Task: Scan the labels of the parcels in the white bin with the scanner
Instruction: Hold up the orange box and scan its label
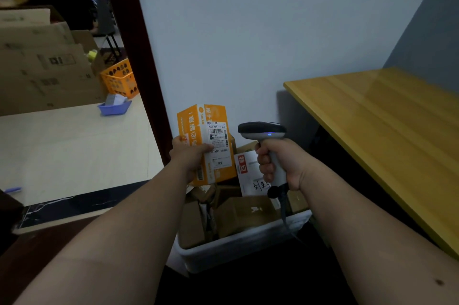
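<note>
My left hand (pixel 190 155) grips the orange parcel (pixel 206 143) upright, label (pixel 218 142) facing me. Just right of it, my right hand (pixel 278 163) is closed around the scanner (pixel 262 129). The white bin (pixel 238 242) sits below both hands.

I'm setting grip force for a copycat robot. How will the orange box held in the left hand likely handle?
The orange box probably is light: the left hand holds it up alone by one edge. Its straight cardboard faces suggest it stays stiff. The printed surface looks smooth, so it may be slightly slippery.
</note>
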